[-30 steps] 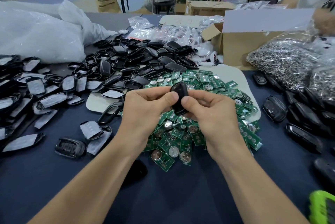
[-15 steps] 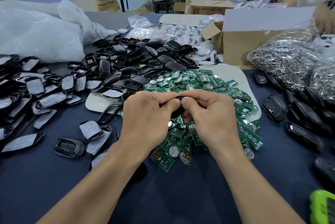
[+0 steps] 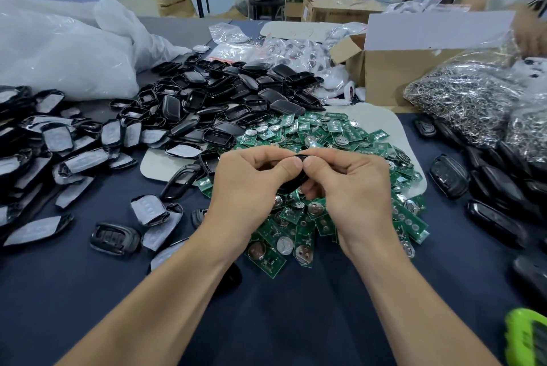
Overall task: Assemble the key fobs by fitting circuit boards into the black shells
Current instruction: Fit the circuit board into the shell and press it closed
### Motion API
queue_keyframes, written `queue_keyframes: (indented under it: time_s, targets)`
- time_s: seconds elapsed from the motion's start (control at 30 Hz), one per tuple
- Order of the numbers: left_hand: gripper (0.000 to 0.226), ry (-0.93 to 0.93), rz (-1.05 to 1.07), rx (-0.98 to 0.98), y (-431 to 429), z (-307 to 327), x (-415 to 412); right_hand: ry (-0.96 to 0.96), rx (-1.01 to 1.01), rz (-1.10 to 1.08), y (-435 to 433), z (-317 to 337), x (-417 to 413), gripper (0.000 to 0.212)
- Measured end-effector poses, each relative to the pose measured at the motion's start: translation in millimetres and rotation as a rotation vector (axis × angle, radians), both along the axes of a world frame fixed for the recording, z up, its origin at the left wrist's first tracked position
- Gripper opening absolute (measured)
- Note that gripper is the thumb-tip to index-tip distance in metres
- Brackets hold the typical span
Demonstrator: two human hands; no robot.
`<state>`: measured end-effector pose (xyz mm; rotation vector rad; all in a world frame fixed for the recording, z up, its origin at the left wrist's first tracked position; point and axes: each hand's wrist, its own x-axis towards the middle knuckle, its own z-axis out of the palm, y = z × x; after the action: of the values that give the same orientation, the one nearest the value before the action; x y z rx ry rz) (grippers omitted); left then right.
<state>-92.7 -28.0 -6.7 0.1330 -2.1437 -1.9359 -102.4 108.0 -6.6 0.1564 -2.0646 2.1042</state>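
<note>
assembly workshop | heaps of black shells (image 3: pixel 225 99) | circuit boards (image 3: pixel 334 134) | cardboard box (image 3: pixel 393 75)

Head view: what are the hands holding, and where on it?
One glossy black plastic fob shell, pinched at its upper end between both thumbs and fingers, left hand and right hand. Its lower part shows between the palms.

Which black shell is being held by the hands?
The shell pinched between the left hand and right hand, above the green boards. All the others lie on the table.

Both forearms are bare to the bottom frame edge, no sleeves showing. The left hand (image 3: pixel 248 185) and right hand (image 3: pixel 352 188) are bare too, with short, unpainted thumbnails.
</note>
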Motion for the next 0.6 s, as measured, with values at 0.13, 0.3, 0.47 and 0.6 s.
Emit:
queue_keyframes:
  time_s: [0.13, 0.3, 0.47, 0.6]
  targets:
    - [0.027, -0.032, -0.083, -0.019, 6.2, -0.3, 2.0, -0.003, 0.008, -0.019, 1.3, -2.3, 0.9, 0.019]
    - [0.034, -0.003, -0.072, -0.017, 10.1, -1.2, 2.4, -0.026, -0.026, -0.002, 1.4, -1.6, 3.0, 0.035]
    - [0.015, 0.009, -0.077, 0.06, 10.2, 3.5, 3.5, -0.121, -0.174, 0.005, -0.4, 4.4, 2.0, 0.027]
    - [0.017, -0.001, -0.087, 0.18, 2.9, 5.8, 3.7, -0.312, -0.474, 0.018, 0.7, 8.0, 0.9, 0.016]
